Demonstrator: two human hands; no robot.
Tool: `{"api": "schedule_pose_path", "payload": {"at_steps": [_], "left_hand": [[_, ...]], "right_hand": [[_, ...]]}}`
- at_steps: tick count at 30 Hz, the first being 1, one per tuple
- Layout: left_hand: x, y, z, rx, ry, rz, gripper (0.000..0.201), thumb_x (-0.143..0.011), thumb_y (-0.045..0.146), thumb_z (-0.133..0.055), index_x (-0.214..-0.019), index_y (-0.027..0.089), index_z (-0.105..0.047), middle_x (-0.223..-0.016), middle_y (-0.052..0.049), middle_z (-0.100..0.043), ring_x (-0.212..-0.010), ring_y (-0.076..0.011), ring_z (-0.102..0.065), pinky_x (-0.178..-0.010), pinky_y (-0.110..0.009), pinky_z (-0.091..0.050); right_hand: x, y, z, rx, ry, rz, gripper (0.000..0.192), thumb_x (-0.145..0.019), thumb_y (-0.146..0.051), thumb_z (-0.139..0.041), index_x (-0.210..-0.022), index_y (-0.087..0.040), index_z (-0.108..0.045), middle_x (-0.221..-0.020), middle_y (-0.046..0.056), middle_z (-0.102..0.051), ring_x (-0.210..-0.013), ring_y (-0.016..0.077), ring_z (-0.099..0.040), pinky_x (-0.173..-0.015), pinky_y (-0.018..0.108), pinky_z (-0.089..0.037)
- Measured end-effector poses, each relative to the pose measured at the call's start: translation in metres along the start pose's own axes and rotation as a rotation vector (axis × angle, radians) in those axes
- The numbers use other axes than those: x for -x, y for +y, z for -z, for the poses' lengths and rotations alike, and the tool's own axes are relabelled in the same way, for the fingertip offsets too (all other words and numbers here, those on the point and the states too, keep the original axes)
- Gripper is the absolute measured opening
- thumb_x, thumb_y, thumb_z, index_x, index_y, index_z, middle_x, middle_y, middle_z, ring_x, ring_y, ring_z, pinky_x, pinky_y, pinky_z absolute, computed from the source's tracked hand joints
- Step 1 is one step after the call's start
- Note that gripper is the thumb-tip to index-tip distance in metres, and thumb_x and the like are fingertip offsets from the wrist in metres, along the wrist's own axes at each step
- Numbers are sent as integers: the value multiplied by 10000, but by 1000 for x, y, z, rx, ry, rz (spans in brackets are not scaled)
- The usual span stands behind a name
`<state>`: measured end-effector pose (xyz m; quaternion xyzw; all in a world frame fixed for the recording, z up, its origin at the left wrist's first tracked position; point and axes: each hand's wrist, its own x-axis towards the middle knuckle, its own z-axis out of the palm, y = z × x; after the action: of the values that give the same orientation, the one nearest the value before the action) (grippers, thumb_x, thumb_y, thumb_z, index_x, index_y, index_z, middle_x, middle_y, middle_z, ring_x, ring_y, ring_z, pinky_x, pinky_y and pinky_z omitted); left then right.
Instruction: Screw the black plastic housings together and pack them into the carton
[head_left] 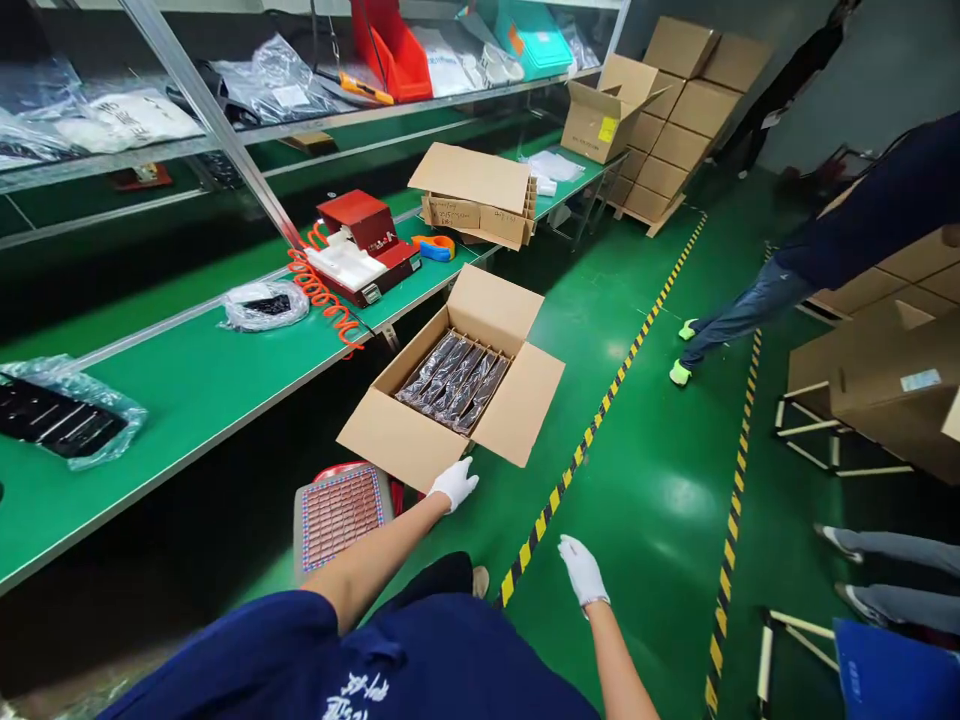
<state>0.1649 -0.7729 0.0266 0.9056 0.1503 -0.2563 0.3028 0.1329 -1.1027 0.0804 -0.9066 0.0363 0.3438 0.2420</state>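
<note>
there, the open brown cardboard box (451, 380) of glossy dark wrapped packs (454, 378) sat on the green floor, its long axis running away from the person. the white-gloved left hand (453, 483), fingers loosely curled, touched its near flap; the gloved right hand (582, 568) hovered spread, empty, farther off beside the box.

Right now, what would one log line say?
left hand: on open carton flap | right hand: free, above floor | carton: holds wrapped packs

The person wears a dark blue shirt with white writing, short sleeves, and a white glove on each hand: left hand (454, 483), right hand (581, 570).
</note>
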Motion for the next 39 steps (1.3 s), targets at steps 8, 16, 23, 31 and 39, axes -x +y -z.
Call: {"api": "schedule_pose_path", "payload": {"at_steps": [8, 16, 23, 31, 39], "left_hand": [[-101, 35, 10, 31, 139, 218, 596, -911, 455, -480, -1400, 132, -370, -1390, -198, -520, -1280, -306, -509, -1008, -396, -414], [-177, 37, 11, 89, -25, 417, 443, -877, 426, -617, -1197, 126, -560, -1140, -125, -645, -1046, -247, -622, -950, -452, -467], [-192, 26, 14, 121, -139, 500, 347, -933, 375, -564, -1198, 151, -580, -1140, -86, -631, -1018, -209, -623, -914, -444, -516], [-199, 38, 34, 214, -181, 657, 295, -944, 320, -542, -1176, 151, -605, -1120, -96, -660, -1029, -223, -634, -956, -460, -479], [-125, 42, 100, 353, -196, 718, 173, -794, 272, -625, -947, 231, -694, -920, -93, -711, -1011, -316, -634, -949, -438, -436]], "right_hand": [[-138, -113, 4, 300, -290, 392, 383, -980, -382, -454, -1247, -140, -582, -1289, 98, -571, -1235, 174, -530, -1116, 435, -396], [-272, -178, 82, 816, -329, 593, 437, -992, -357, -411, -1393, -191, -461, -1362, 112, -509, -1229, 175, -523, -1075, 394, -433], [-420, -274, 116, 1174, -321, 857, 548, -965, -166, -387, -1504, -140, -291, -1552, 128, -241, -1464, 255, -191, -1211, 477, -195], [-510, -358, 91, 1618, -786, 989, 272, -903, -310, -607, -1020, -66, -635, -1018, 92, -638, -1032, 166, -610, -962, 387, -507], [-456, -399, 158, 1623, -1013, 1130, 361, -935, -409, -512, -1079, -110, -653, -1058, 114, -654, -1038, 199, -625, -909, 397, -514]]}}
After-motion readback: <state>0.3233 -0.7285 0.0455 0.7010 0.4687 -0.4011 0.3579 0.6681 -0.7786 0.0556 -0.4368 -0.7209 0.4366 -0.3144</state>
